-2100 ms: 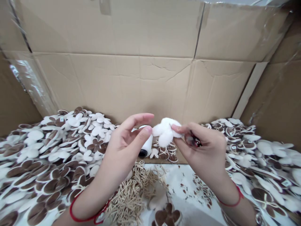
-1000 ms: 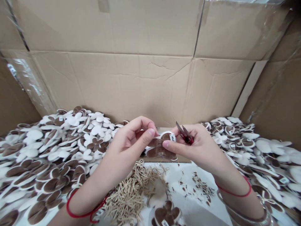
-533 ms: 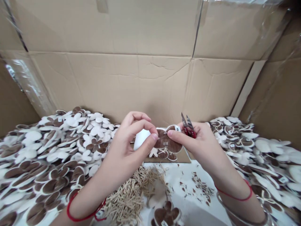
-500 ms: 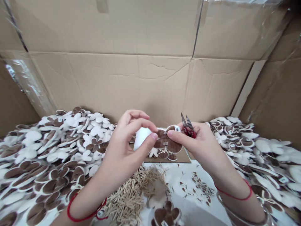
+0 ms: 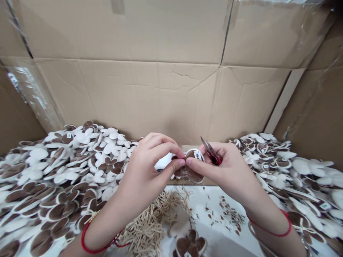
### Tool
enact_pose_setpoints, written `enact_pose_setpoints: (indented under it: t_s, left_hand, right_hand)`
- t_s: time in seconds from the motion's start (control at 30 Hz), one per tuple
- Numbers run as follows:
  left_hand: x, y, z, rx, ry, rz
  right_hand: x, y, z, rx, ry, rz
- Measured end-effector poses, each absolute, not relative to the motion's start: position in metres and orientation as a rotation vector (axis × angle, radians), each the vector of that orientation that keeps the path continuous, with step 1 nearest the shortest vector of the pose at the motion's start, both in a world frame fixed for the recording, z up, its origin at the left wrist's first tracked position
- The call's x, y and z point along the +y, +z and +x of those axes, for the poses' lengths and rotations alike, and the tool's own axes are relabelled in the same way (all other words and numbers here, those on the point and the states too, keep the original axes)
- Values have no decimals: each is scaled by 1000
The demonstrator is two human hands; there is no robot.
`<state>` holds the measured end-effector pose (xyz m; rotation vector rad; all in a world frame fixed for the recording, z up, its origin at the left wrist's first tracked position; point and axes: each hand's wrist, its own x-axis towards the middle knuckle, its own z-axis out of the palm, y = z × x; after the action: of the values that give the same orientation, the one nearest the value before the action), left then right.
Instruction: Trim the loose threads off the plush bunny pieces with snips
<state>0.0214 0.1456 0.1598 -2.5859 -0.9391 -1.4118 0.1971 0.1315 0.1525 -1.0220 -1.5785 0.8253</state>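
Observation:
Between my two hands is a brown, white-edged, flower-shaped plush piece with a small white printed label. The thumb and index finger of my left hand pinch its middle; whether a thread or bow is in that pinch is hidden. My right hand grips the piece's right side between thumb and fingers. Tucked in the same hand is a pair of small scissors with red handles, blades pointing up and slightly apart. Below my left hand lies a heap of cream cord bows.
Piles of white and brown flower pieces spread on the left; more pieces, some with bows, lie on the right. Small brown scraps dot the white table. Another brown flower lies at the front. A cardboard wall closes the back.
My left hand has moved right and down, and its thumb and finger have closed on the plush piece beside my right thumb. The piece and scissors have tilted and shifted slightly.

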Motion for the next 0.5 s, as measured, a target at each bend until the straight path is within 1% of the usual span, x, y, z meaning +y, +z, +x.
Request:
enact_pose_setpoints:
  t_s: [0.1, 0.33, 0.5]
  left_hand:
    - [144, 158, 23, -900, -1399, -2507]
    - [146, 156, 24, -941, -1351, -2565]
    - [143, 153, 29, -981, -1376, -2690]
  right_hand:
    - [133, 152, 196, -1589, 795, -1056]
    - [131, 150, 190, -1624, 509, -1082]
    - [141, 143, 191, -1532, 109, -1068]
